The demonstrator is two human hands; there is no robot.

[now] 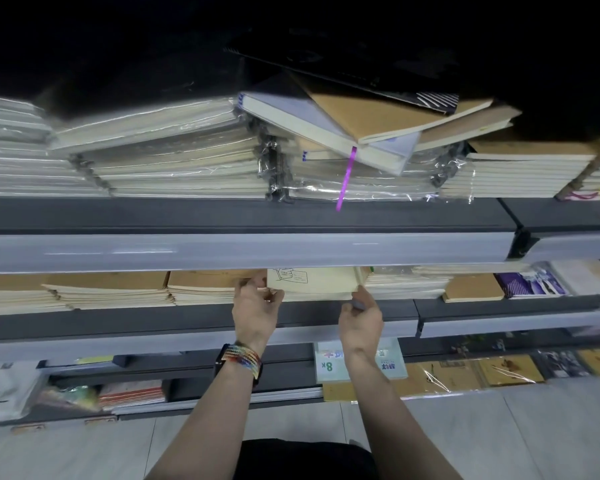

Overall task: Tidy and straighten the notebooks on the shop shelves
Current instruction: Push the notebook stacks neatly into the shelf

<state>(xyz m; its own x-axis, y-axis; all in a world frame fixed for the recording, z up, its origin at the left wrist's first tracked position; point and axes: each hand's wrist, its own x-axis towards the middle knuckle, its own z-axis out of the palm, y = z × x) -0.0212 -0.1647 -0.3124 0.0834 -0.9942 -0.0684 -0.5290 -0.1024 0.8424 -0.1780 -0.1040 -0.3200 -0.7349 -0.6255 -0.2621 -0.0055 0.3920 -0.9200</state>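
Observation:
A cream notebook [314, 280] with a line drawing on its cover lies on a stack on the middle shelf [187, 323]. My left hand [255, 306] grips its left edge, fingers curled round the corner. My right hand [361, 315] pinches its right front corner from below. Brown-covered notebook stacks [108, 289] sit to the left of it. On the top shelf [243, 216], tidy wrapped stacks [174, 157] carry a skewed pile: a white-edged book [312, 123], a brown notebook [388, 114] and a black spiral pad [378, 74].
A purple ribbon [345, 178] hangs over the top shelf's front. To the right on the middle shelf lie a brown notebook [473, 289] and a purple booklet [530, 284]. The bottom shelf holds a green "8K" pad [357, 362] and wrapped brown books [465, 374]. Below is tiled floor [499, 438].

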